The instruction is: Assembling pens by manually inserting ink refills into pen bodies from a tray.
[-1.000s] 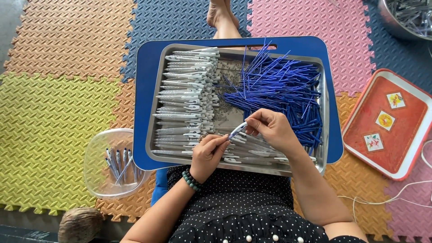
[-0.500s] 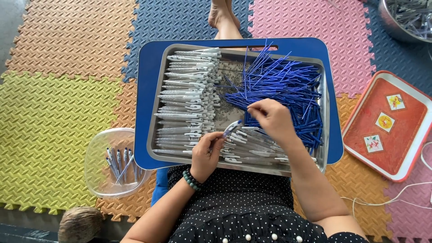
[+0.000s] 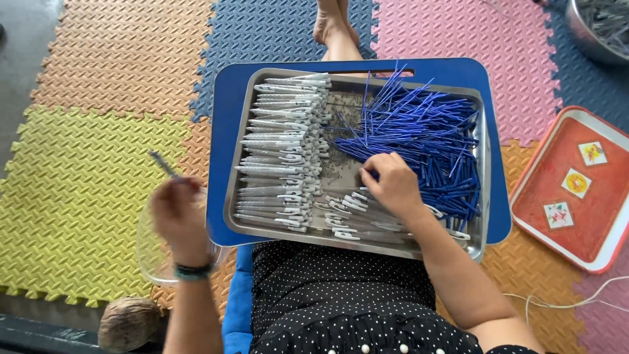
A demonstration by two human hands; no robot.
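Observation:
My left hand (image 3: 175, 216) is out to the left of the tray, over a clear plastic tub (image 3: 152, 252), and holds one grey pen (image 3: 164, 164) that sticks up from its fingers. My right hand (image 3: 392, 183) rests palm down in the metal tray (image 3: 236, 164), fingers on the edge of the heap of blue refills (image 3: 426, 137). Whether it grips one is hidden. A neat stack of grey pen barrels (image 3: 282, 151) fills the tray's left half, and loose barrels (image 3: 350, 213) lie at the front. The tray sits on a blue lap board (image 3: 219, 124).
A red tray (image 3: 576, 196) with three small picture cards lies on the mat at the right. A metal bowl (image 3: 599, 29) stands at the top right. A brown coconut (image 3: 128, 322) lies at the lower left, a white cord (image 3: 570, 301) at the lower right. My bare foot (image 3: 331, 26) lies beyond the board.
My left hand has swung from the tray's front out to the left over the plastic tub, taking the grey pen with it. My right hand has stayed at the blue refills.

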